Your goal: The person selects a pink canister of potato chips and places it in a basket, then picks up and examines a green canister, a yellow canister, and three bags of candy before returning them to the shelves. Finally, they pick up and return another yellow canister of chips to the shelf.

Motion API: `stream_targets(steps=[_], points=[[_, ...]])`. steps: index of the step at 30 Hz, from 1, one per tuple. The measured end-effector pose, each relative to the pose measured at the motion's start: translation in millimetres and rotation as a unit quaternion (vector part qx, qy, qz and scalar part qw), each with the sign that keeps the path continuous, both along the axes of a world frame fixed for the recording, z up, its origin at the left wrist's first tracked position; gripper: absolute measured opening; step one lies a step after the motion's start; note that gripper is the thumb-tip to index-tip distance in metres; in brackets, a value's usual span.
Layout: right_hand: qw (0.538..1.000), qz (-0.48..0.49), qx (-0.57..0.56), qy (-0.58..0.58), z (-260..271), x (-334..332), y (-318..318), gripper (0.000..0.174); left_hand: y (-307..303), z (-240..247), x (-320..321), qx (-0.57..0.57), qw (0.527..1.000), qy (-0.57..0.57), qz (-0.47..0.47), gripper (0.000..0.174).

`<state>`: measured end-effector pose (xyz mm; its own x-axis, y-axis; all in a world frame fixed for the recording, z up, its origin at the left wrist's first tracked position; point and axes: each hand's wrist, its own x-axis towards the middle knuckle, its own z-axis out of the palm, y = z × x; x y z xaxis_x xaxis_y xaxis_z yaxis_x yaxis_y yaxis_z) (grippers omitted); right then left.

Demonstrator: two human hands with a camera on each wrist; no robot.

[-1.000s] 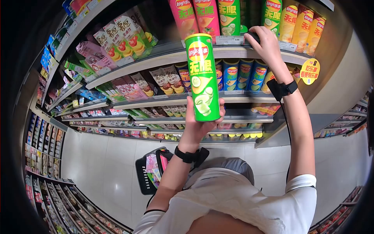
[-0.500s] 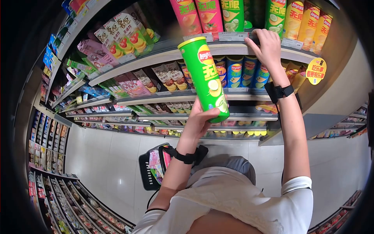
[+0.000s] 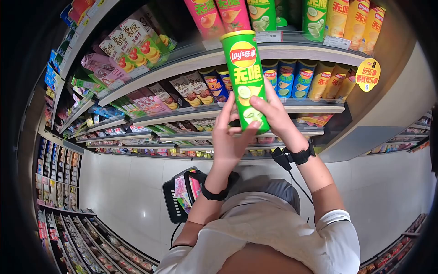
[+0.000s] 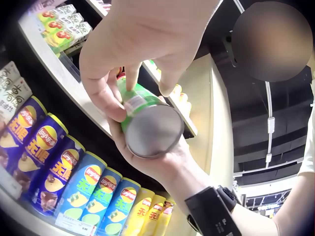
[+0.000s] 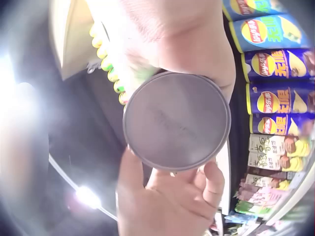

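A green Lay's chip can with a yellow lid is held up before the shelves, its label toward the head camera. My left hand grips its lower left side, the thumb across the front near the base. From the right, my right hand holds the can too, its thumb pressed on the printed front. The can's round metal base fills the middle of the right wrist view, with the left hand's fingers at its rim. In the left wrist view, the left hand's fingers lie along the can's side.
Upper shelf: pink cans, green cans and yellow boxes. Blue cans line the shelf below. A round yellow sign sticks out at the right end. A black basket with packages stands on the floor.
My right hand has come down from the upper shelf edge and taken hold of the can alongside the left. The can, tilted half a second ago, is now straighter with its label turned to the front.
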<state>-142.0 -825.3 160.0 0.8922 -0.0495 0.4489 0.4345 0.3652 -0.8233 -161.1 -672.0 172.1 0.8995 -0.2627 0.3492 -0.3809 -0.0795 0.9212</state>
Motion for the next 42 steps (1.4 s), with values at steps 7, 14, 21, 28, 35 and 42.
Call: stream_targets(steps=[7,14,21,28,35,42], points=[[0.947,0.188,0.220,0.140,-14.4,-1.5,-6.6,0.055,8.2,-3.5,12.9,-0.130,0.987,0.055,-0.082,0.053],[0.988,0.083,-0.078,0.102,13.4,-10.7,0.3,0.068,10.8,-16.1,14.4,-0.255,0.924,0.236,-0.158,0.054],[0.656,-0.518,-0.481,-0.263,57.8,50.0,-74.5,0.059,21.8,-9.0,15.6,-0.521,0.689,0.421,-0.277,0.079],[0.509,-0.608,-0.574,-0.206,40.0,88.8,-120.8,0.052,29.0,1.2,11.8,-0.558,0.638,0.476,-0.235,0.081],[0.521,-0.626,-0.540,-0.213,35.7,92.4,-120.2,0.048,18.6,0.3,5.9,-0.502,0.742,0.424,-0.131,0.072],[0.525,-0.627,-0.538,-0.207,36.3,90.9,-117.9,0.047,14.9,-19.4,5.2,-0.377,0.916,0.137,-0.027,0.064]])
